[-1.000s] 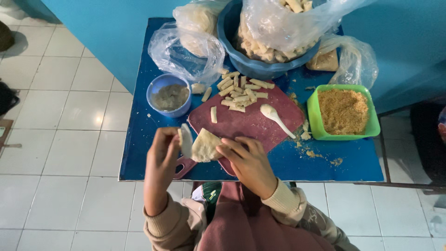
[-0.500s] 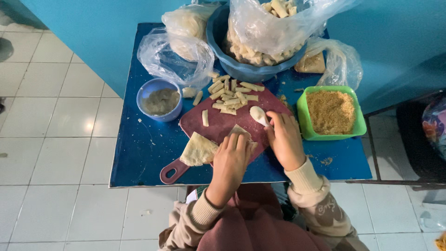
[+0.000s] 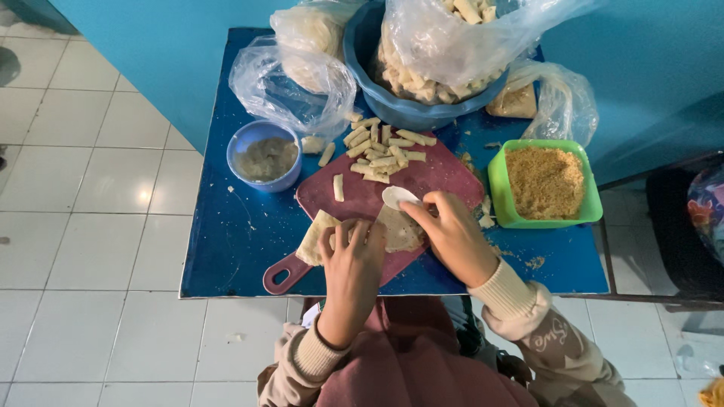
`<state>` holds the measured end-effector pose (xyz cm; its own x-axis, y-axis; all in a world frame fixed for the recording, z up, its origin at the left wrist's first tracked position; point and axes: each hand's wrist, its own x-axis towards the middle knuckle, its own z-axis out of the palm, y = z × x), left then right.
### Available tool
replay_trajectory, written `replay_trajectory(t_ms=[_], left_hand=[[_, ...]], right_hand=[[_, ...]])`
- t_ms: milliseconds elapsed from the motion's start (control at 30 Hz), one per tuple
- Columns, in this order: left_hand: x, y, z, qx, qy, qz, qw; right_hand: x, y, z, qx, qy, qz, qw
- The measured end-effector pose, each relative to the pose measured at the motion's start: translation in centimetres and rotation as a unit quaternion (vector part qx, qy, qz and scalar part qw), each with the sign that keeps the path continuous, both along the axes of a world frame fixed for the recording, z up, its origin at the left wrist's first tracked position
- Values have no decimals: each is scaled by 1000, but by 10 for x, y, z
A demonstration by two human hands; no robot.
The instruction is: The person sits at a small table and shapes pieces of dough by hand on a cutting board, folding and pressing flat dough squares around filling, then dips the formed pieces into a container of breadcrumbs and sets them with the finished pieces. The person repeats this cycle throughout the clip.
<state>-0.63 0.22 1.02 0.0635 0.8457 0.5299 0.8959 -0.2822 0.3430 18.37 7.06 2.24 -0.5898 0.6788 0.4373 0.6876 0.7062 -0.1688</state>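
A blue table (image 3: pixel 249 241) stands against a teal wall (image 3: pixel 188 45) on pale, seemingly glossy floor tiles (image 3: pixel 83 226).

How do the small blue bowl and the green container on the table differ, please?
The small blue bowl is round; the green container is squarish with rounded corners. The blue bowl holds a greyish, wet-looking paste, while the green container is filled with dry golden-brown crumbs. The bowl sits left of the reddish cutting board, the container to its right. Both stand open and upright on the blue table, untouched by either hand.
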Motion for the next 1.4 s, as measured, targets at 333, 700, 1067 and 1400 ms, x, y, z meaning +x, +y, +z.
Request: replay_trajectory(t_ms=[333,700,1067,1400], left_hand=[[1,1,-5,-24,-9,18,1000],[-1,2,-7,-35,-29,5,999],[-1,1,-5,-46,-36,7,998],[0,3,-6,-53,-41,10,998]], right_hand=[[-7,5,-20,26,-17,17,999],[11,18,-34,27,31,-55,998],[10,10,-3,-52,39,24,998],[-5,8,-7,37,-4,34,999]])
